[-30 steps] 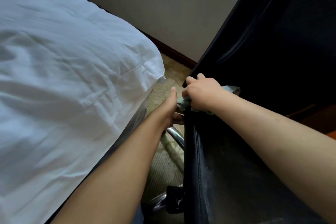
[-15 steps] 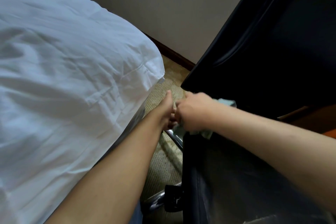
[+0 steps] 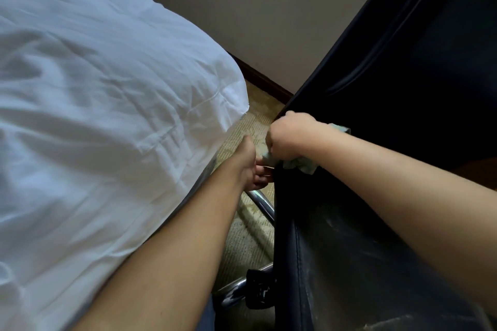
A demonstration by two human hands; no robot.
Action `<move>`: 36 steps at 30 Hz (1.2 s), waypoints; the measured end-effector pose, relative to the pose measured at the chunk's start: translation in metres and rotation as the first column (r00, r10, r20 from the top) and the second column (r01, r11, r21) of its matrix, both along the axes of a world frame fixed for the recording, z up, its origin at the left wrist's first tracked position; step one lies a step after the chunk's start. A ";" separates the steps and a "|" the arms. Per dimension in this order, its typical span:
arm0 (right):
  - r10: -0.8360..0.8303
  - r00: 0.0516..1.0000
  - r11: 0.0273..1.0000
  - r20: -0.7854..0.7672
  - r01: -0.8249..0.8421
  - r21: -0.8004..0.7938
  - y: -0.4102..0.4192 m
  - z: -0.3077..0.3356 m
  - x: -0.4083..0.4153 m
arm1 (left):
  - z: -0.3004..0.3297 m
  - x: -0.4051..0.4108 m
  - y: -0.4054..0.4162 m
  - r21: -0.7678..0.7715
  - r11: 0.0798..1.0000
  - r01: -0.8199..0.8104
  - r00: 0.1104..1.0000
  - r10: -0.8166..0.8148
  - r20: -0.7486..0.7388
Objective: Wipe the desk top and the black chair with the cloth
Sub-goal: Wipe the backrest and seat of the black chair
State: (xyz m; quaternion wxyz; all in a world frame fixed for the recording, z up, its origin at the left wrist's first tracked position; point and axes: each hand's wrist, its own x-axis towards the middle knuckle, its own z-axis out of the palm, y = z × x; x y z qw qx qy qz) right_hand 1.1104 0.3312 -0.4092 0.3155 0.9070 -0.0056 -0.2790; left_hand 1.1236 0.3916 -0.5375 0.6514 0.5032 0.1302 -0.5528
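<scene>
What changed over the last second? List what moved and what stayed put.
The right hand, gripping the cloth, slid down the chair edge toward the seat, then back up to near where it began, wiping. No grip was taken or released. The left hand stayed at the chair's side edge, and the bed and chrome base did not move.

We list: black chair (image 3: pixel 357 263), streaked pale grey; pale green cloth (image 3: pixel 301 165); white bedding (image 3: pixel 94 115); beige patterned carpet (image 3: pixel 250 226); dark brown skirting (image 3: pixel 262 80); beige wall (image 3: pixel 269 8).
</scene>
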 end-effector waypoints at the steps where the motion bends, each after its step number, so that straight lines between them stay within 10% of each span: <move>1: 0.059 0.998 0.997 -0.024 -0.057 0.052 0.010 0.003 -0.021 | 0.003 0.000 0.000 0.007 1.000 -0.025 1.000 0.025 0.003; 6: 0.287 0.946 0.927 -0.149 -0.236 0.290 0.053 0.013 -0.128 | 0.004 0.004 -0.005 -0.001 1.000 -0.003 0.997 0.003 0.074; 17: 0.104 0.992 0.986 0.069 -0.112 0.125 -0.011 0.001 -0.061 | 0.026 -0.019 0.008 0.078 0.982 0.173 0.925 -0.189 0.330; 26: 0.392 0.901 0.847 -0.186 -0.274 0.455 0.070 0.016 -0.159 | 0.027 -0.021 0.007 0.095 0.950 0.298 0.899 -0.313 0.307; 36: 0.167 0.983 0.959 -0.071 -0.146 0.242 0.022 0.012 -0.108 | 0.034 -0.028 0.015 0.024 0.961 0.274 0.919 -0.270 0.286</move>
